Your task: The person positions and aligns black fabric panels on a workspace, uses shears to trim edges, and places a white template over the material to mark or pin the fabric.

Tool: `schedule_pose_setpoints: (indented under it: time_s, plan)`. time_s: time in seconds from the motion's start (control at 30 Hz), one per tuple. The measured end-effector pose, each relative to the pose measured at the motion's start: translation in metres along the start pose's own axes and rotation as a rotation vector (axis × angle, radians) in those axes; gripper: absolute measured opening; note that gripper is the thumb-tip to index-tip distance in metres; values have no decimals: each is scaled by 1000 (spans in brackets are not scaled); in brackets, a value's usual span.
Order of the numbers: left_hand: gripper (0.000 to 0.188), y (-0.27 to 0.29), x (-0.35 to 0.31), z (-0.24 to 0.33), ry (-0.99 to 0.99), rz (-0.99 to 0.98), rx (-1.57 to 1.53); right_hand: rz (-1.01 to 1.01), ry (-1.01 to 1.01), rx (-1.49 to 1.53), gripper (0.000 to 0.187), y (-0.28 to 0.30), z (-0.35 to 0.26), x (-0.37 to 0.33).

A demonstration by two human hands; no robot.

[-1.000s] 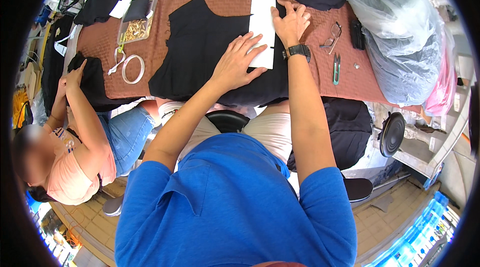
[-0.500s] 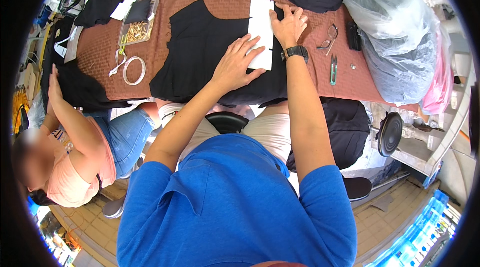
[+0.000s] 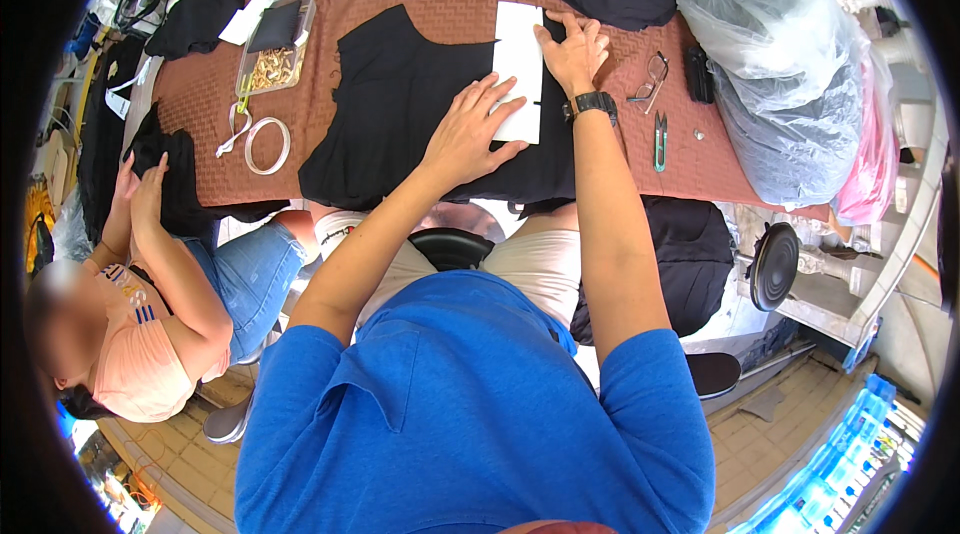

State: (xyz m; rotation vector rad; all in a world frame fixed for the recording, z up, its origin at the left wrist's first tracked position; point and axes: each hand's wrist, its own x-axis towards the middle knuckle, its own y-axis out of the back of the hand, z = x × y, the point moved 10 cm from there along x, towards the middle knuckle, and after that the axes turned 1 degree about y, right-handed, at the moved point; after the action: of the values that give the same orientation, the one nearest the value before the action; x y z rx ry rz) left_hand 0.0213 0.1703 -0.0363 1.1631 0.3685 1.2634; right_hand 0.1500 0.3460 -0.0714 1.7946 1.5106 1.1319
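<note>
A black garment piece (image 3: pixel 405 109) lies spread on the table, with a curved neckline at its upper edge. Over its right part rests a long white card strip (image 3: pixel 518 39) with small dark marks on its right edge. My left hand (image 3: pixel 472 132) lies open with fingers spread, pressing across the strip's lower left side and the black fabric. My right hand (image 3: pixel 575 54), a dark watch on its wrist, touches the fabric beside the strip's upper right edge. Its thumb and index finger are apart, the other fingers bent; the fabric under them is partly hidden.
Thread snips (image 3: pixel 660 142), eyeglasses (image 3: pixel 653 77) and a black case (image 3: pixel 698 74) lie to the right, before a large plastic-wrapped bundle (image 3: pixel 785 84). A clear box of brass-coloured pieces (image 3: pixel 275 69) and a white ring (image 3: pixel 268 146) are left. A co-worker (image 3: pixel 160 324) sits at left holding black cloth.
My hands stay almost in place on the strip and fabric. The co-worker's hands have come together and lowered toward the black cloth. The whole view has shifted slightly.
</note>
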Motion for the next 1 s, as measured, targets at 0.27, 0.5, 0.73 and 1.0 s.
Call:
schedule_pose_setpoints:
  time_s: [0.27, 0.5, 0.73, 1.0]
  plan:
    - [56, -1, -1, -2, 8, 0, 5, -124, -33, -5, 42, -8, 7, 9]
    - [56, 1, 0, -2, 8, 11, -15, -130, -36, 0, 42, -7, 7, 10]
    - [56, 1, -2, -3, 19, 13, -42, -158, -69, 6, 42, -5, 6, 8]
    - [57, 0, -2, -4, 21, 15, -31, -153, -69, 18, 42, -4, 5, 8]
